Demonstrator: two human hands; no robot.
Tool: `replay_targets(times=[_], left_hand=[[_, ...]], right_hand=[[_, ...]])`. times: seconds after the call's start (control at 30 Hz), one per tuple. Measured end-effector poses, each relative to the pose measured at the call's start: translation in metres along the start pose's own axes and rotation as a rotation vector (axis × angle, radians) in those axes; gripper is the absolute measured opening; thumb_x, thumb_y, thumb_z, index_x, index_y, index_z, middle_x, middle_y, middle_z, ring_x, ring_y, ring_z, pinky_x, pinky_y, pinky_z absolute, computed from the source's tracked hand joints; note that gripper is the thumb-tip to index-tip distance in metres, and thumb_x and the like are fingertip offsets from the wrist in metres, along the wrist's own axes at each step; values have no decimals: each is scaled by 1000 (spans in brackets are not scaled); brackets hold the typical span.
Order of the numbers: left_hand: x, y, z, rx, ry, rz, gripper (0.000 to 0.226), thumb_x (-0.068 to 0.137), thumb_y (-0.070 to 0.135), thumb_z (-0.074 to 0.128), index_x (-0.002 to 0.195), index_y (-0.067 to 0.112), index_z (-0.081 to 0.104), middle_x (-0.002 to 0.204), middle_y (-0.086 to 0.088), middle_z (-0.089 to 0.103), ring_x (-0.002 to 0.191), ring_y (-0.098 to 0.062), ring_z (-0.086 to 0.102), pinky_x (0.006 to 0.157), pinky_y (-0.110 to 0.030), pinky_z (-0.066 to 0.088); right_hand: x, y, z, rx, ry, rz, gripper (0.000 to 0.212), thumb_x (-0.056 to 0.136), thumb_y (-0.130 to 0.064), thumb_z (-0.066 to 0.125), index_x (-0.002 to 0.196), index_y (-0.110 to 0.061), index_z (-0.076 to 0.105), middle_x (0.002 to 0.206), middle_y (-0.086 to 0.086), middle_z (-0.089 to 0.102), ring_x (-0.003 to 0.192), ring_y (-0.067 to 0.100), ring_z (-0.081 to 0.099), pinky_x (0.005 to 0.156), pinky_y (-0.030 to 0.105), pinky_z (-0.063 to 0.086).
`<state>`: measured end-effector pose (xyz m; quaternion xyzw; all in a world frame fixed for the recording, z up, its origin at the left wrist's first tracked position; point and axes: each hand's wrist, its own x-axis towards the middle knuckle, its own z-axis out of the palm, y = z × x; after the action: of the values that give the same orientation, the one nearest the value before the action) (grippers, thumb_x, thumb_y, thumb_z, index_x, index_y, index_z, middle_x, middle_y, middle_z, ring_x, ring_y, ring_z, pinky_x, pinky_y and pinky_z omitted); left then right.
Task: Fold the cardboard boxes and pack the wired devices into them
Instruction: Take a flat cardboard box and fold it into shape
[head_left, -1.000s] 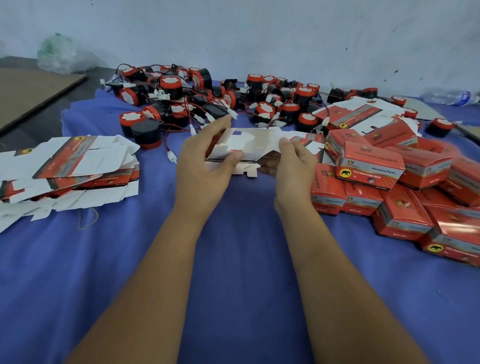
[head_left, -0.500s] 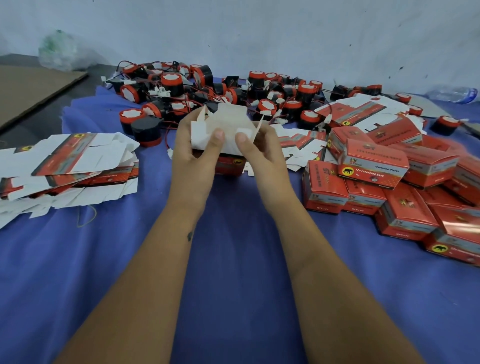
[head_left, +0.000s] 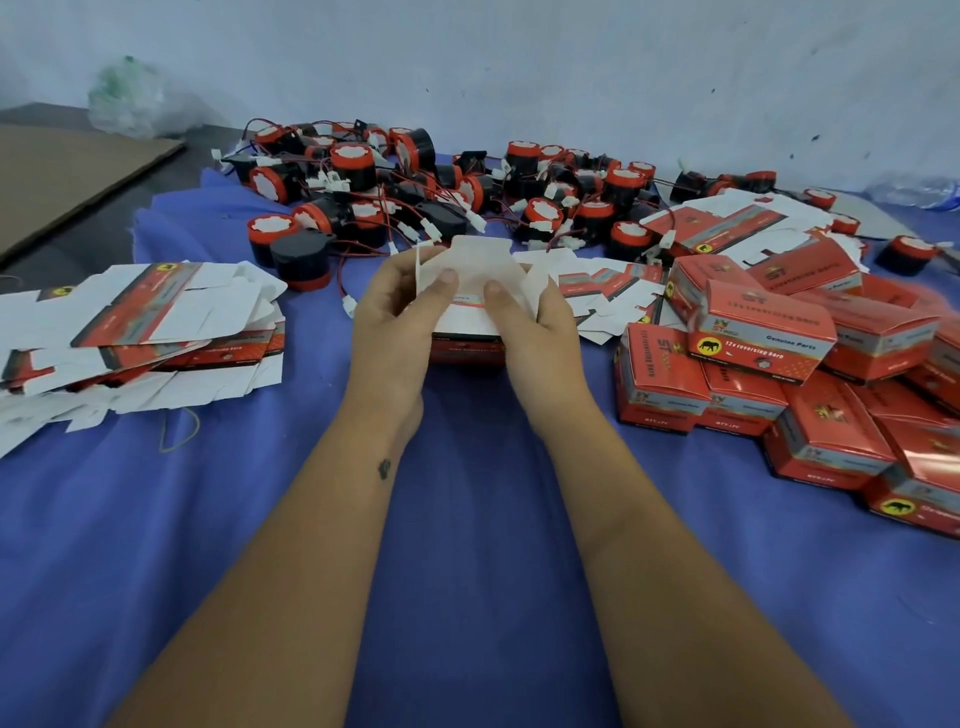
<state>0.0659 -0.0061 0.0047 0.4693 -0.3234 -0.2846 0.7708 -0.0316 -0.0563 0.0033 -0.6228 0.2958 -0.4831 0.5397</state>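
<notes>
1. Left hand (head_left: 395, 312): clasps the left side of a partly folded cardboard box (head_left: 470, 306), thumb pressed on the white upper flap.
2. Right hand (head_left: 535, 327): clasps the right side of the same box, thumb on that flap beside the left thumb.
3. Partly folded cardboard box: held between both hands at the centre of the view, over the blue cloth (head_left: 467, 519) covering the tabletop; white flaps stand open at the top, the red printed body shows below the thumbs.
4. Flat box blanks (head_left: 150, 332): a loose stack on the cloth, left of the hands; more blanks (head_left: 597, 291) lie just right of the box.
5. Wired devices (head_left: 415, 192): a heap of black-and-red round units with red wires and white connectors, beyond the hands near the wall (head_left: 519, 67).
6. Folded red boxes (head_left: 779, 358): piled on the right.
7. Brown cardboard sheet (head_left: 67, 176): far left.
</notes>
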Motion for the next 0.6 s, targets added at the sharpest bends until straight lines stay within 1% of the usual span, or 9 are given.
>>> replay_targets(times=[0.1, 0.13, 0.2, 0.27, 0.33, 0.43, 0.53, 0.57, 0.6], left_hand=[[-1, 4, 1, -191, -133, -126, 50, 96, 54, 41, 118, 18, 66, 123, -9, 69, 116, -24, 64, 101, -40, 51], [-1, 5, 0, -204, -132, -131, 54, 98, 57, 33, 120, 19, 66, 125, -9, 68, 119, -24, 63, 103, -41, 50], [-4, 2, 2, -62, -134, -46, 37, 100, 46, 37, 115, 28, 66, 122, -2, 69, 113, -16, 65, 96, -34, 52], [-9, 0, 4, 124, -149, 69, 20, 101, 30, 44, 107, 38, 61, 115, 9, 66, 101, -1, 63, 82, -20, 51], [-10, -4, 5, 223, -152, 119, 28, 104, 16, 44, 104, 41, 54, 108, 17, 61, 89, 11, 60, 74, -11, 47], [-8, -7, 4, 284, -90, 149, 30, 105, 14, 40, 103, 43, 48, 100, 20, 60, 81, 16, 57, 67, -6, 44], [-5, -8, 3, 274, -30, 124, 26, 106, 19, 38, 107, 44, 47, 101, 22, 59, 77, 20, 55, 62, -4, 43], [-5, -9, 2, 266, -28, 118, 24, 106, 20, 38, 109, 42, 47, 102, 22, 59, 77, 20, 55, 63, -5, 43], [-4, -10, 2, 263, -31, 114, 22, 106, 21, 38, 112, 40, 47, 103, 21, 59, 77, 20, 55, 64, -6, 44]], right_hand=[[1, 1, 0, 60, 57, 48, 17, 98, -20, 55, 97, -37, 57, 118, -4, 64, 112, 14, 61, 100, 36, 50], [1, 2, 0, 74, 68, 53, 17, 99, -21, 55, 96, -37, 57, 118, -4, 64, 112, 14, 60, 99, 36, 50], [0, 2, 1, 98, 68, 46, 14, 100, -25, 52, 94, -36, 57, 109, -9, 65, 103, 5, 62, 90, 23, 51], [-2, 1, 2, 129, 80, 44, 15, 102, -29, 49, 92, -35, 57, 100, -13, 64, 93, 0, 62, 76, 12, 50], [-2, 1, 2, 156, 83, 54, 18, 103, -30, 46, 90, -33, 59, 100, -11, 65, 94, 4, 62, 77, 14, 51], [-1, -1, 0, 268, -20, 99, 26, 103, -38, 42, 97, -28, 65, 102, -5, 71, 100, 11, 66, 88, 27, 54], [2, -3, -6, 400, -37, 168, 40, 104, -42, 33, 118, -20, 64, 98, -6, 73, 94, -4, 67, 76, 14, 53], [3, -5, -7, 385, -18, 162, 42, 105, -40, 33, 125, -17, 61, 102, -4, 72, 97, -6, 66, 80, 14, 53], [3, -6, -8, 390, -31, 179, 42, 104, -39, 35, 129, -15, 60, 110, 0, 72, 104, 1, 66, 88, 21, 54]])
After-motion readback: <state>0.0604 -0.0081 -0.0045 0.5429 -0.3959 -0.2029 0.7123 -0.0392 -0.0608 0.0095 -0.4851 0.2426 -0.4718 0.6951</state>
